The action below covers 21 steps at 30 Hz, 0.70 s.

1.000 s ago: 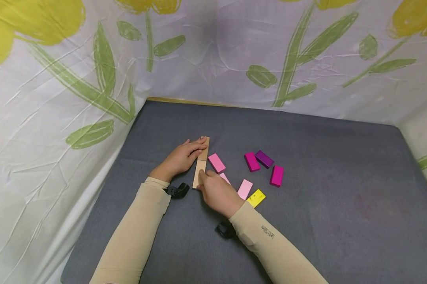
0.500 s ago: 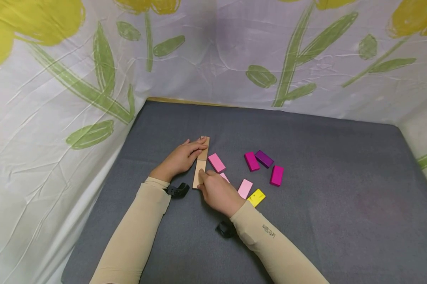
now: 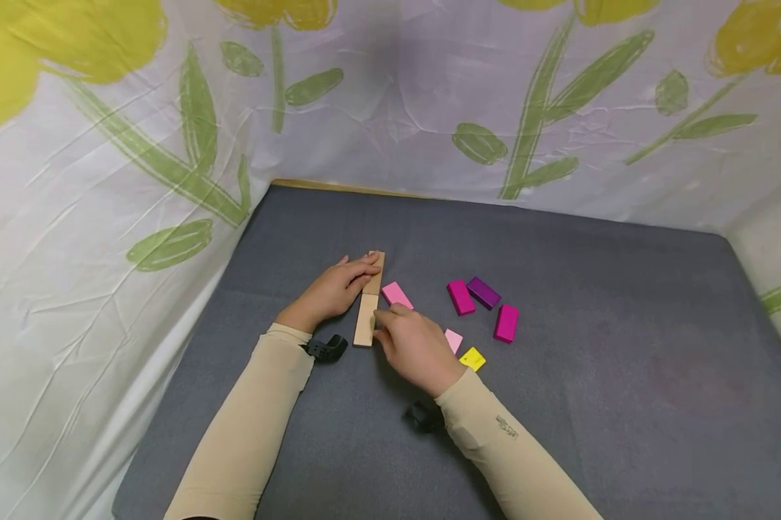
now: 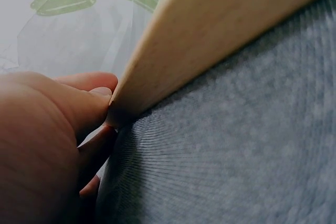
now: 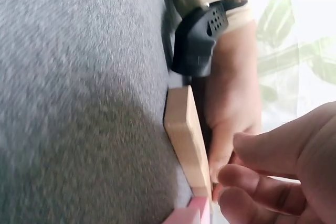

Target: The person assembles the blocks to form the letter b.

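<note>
Two light wooden blocks lie end to end on the grey table: the far block (image 3: 377, 283) and the near block (image 3: 365, 321). The fingers of my left hand (image 3: 328, 292) rest across the far one. In the left wrist view, the thumb of my left hand (image 4: 47, 124) touches the end of a wooden block (image 4: 215, 35). My right hand (image 3: 419, 348) is just right of the near block, holding nothing. In the right wrist view, a gap separates my right hand (image 5: 294, 169) from the wooden block (image 5: 188, 137). A pink block (image 3: 397, 295) lies beside the row.
Farther right lie a magenta block (image 3: 460, 297), a purple block (image 3: 483, 292) and another magenta block (image 3: 506, 323). A light pink block (image 3: 453, 340) and a yellow block (image 3: 473, 359) are partly hidden by my right hand. A flowered cloth (image 3: 423, 108) hangs behind the table.
My right hand has let go of the near wooden block and shifted slightly right, covering more of the pink and yellow blocks. My left hand stays on the far block.
</note>
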{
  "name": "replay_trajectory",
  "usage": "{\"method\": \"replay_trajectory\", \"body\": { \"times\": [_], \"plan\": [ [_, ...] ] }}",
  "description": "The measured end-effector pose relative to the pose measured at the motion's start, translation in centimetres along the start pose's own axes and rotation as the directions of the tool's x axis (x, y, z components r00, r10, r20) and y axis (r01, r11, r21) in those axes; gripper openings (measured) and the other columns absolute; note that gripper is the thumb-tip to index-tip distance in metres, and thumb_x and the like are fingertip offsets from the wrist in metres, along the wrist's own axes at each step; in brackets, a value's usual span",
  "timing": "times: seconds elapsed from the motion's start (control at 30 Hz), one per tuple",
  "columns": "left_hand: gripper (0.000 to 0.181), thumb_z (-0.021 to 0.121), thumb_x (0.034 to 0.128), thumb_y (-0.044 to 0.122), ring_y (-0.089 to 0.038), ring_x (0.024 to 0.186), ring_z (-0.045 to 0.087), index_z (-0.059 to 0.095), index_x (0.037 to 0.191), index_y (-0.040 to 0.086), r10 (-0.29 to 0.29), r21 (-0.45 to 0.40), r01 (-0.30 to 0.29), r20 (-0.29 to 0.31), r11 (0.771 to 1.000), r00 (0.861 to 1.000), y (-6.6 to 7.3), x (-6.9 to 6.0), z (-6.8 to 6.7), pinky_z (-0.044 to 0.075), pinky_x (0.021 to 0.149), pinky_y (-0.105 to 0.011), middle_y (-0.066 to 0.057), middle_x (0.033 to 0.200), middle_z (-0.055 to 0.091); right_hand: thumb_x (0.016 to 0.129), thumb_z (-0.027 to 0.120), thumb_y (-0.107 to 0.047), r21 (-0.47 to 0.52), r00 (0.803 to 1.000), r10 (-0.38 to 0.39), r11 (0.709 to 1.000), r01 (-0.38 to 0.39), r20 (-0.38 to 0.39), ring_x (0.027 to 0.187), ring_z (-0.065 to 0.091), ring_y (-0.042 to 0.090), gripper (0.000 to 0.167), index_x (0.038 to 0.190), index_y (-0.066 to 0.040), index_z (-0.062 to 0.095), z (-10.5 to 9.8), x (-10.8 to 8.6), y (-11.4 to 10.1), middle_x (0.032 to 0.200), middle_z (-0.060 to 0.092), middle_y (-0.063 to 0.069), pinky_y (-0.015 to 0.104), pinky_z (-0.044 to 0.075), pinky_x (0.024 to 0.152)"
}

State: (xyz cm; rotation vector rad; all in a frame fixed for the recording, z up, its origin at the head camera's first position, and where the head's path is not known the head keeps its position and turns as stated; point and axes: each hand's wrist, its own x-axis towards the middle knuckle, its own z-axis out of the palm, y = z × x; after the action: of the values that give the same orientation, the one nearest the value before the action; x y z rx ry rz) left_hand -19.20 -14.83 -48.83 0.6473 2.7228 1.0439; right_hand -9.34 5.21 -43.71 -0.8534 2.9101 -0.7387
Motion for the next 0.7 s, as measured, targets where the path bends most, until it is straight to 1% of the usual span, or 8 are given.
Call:
{"method": "replay_trajectory", "body": {
  "times": [0.07,0.13,0.27,0.4,0.53,0.7],
  "plan": [
    [0.038,0.053,0.1112,0.015,-0.02,0.153,0.04,0.062,0.147,0.007,-0.002,0.001,0.002,0.001,1.0,1.0,0.0,0.0,0.0,0.014,0.134,-0.045,-0.003,0.165,0.043,0.097,0.076,-0.013,-0.008,1.0,0.014,1.0,-0.014,-0.013,0.073,0.06,0.014,0.021,0.117,-0.007,0.078,-0.2,-0.2,0.2,0.092,0.068,0.004,0.032,0.059,0.065],
    [0.038,0.053,0.1113,0.015,-0.021,0.153,0.04,0.062,0.147,0.006,-0.004,0.003,0.004,0.004,1.0,1.0,0.1,0.0,-0.1,0.014,0.134,-0.045,-0.003,0.165,0.043,0.096,0.077,-0.013,-0.023,0.999,0.034,0.999,-0.034,-0.027,0.073,0.059,0.015,0.021,0.116,-0.007,0.079,-0.4,-0.4,0.3,0.09,0.067,0.005,0.032,0.058,0.065],
    [0.038,0.053,0.1115,0.016,-0.02,0.153,0.04,0.062,0.147,0.007,-0.012,0.007,0.012,0.008,1.0,1.0,0.2,0.0,-0.1,0.015,0.134,-0.044,-0.002,0.165,0.043,0.093,0.079,-0.012,-0.066,0.995,0.077,0.994,-0.081,-0.066,0.077,0.062,0.019,0.024,0.117,-0.006,0.08,-0.5,-1.0,0.8,0.094,0.068,0.008,0.035,0.061,0.066],
    [0.038,0.053,0.1115,0.017,-0.019,0.153,0.04,0.063,0.147,0.008,-0.016,0.012,0.016,0.002,1.0,1.0,0.2,0.0,0.0,0.015,0.134,-0.043,-0.001,0.165,0.043,0.095,0.078,-0.014,-0.097,0.989,0.119,0.987,-0.127,-0.085,0.079,0.063,0.021,0.021,0.113,-0.005,0.08,-0.5,-1.6,1.1,0.094,0.068,0.008,0.036,0.061,0.063],
    [0.037,0.054,0.1113,0.017,-0.019,0.153,0.041,0.063,0.146,0.007,-0.009,0.01,0.009,-0.01,1.0,1.0,0.1,0.0,0.0,0.016,0.134,-0.044,-0.002,0.164,0.044,0.095,0.078,-0.014,-0.107,0.987,0.145,0.983,-0.152,-0.074,0.08,0.062,0.019,0.022,0.115,-0.005,0.08,-0.4,-2.1,1.3,0.096,0.067,0.008,0.033,0.059,0.062],
    [0.037,0.055,0.1107,0.015,-0.02,0.152,0.042,0.064,0.145,0.006,0.001,0.006,0.0,-0.02,1.0,1.0,0.2,0.0,0.0,0.017,0.134,-0.045,-0.003,0.163,0.046,0.094,0.079,-0.014,-0.11,0.984,0.173,0.978,-0.177,-0.046,0.073,0.057,0.017,0.025,0.118,-0.007,0.079,-0.3,-2.5,1.5,0.091,0.064,0.007,0.03,0.055,0.057]
  ]
}}
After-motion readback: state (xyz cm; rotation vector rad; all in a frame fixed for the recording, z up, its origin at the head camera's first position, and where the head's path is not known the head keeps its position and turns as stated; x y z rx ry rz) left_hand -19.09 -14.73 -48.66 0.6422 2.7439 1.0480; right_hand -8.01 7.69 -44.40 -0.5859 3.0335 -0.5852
